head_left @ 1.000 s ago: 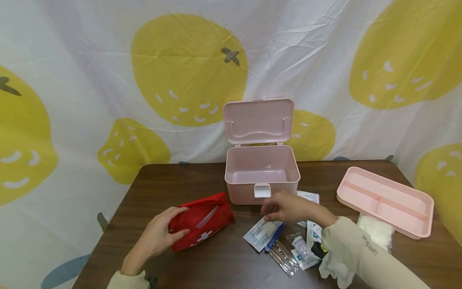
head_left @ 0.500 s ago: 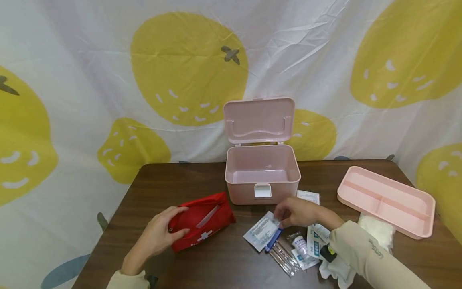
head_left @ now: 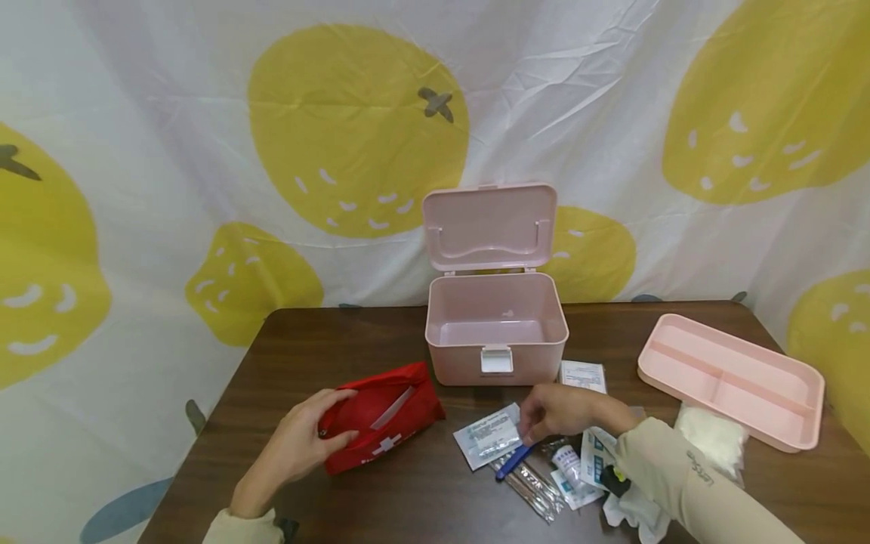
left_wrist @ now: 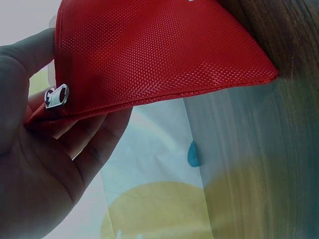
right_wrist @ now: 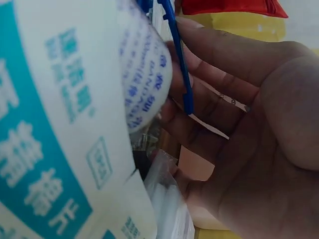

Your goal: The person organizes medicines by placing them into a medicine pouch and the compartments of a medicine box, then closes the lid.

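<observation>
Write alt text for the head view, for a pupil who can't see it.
A person's left hand grips an open red pouch while their right hand is at a white packet over a brown table. An open pink box stands beyond, with a divided pink tray at the right.

pouch (head_left: 401, 429): red, white cross (head_left: 387, 443) | packet (head_left: 488, 436): white | box (head_left: 455, 364), tray (head_left: 700, 366): pink

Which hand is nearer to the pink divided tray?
The right hand: it is left of the pink divided tray, beside a printed packet. The left hand holds the red pouch, much farther left.
</observation>
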The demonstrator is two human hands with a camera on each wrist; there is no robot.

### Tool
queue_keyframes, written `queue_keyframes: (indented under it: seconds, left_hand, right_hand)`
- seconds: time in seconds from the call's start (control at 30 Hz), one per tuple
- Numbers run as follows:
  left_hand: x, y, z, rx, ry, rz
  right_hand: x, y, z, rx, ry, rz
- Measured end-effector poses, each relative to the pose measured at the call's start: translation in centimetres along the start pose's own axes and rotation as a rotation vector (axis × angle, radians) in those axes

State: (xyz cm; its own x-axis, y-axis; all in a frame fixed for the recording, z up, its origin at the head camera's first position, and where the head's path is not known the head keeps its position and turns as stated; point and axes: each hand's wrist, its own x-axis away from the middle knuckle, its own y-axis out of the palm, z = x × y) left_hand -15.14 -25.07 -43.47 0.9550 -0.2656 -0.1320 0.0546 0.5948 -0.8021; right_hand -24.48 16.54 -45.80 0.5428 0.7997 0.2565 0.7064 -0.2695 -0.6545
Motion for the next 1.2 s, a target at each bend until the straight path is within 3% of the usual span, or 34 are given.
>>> queue_keyframes:
  seconds: [0.3,0.6,0.93,1.2]
  left_hand:
    - [0.0,0.0,0.0,0.009,-0.003,-0.007]
    - [0.0,0.0,0.2,0.012,-0.017,-0.011]
    - [-0.1,0.2,0.1,-0.002,0.040,-0.016]
    - [-0.1,0.2,0.2,-0.019,0.054,0.002]
  right_hand:
    - [0.3,0.0,0.0,-0.045,-0.066,-0.032]
    - [0.2,-0.7,-0.9,-0.129,-0.150,-0.003]
    - [-0.4,-0.5,-4.9,-0.081,-0.265,0.187]
    - [-1.9,-0.3,-7.4,-0.143,-0.257,0.297]
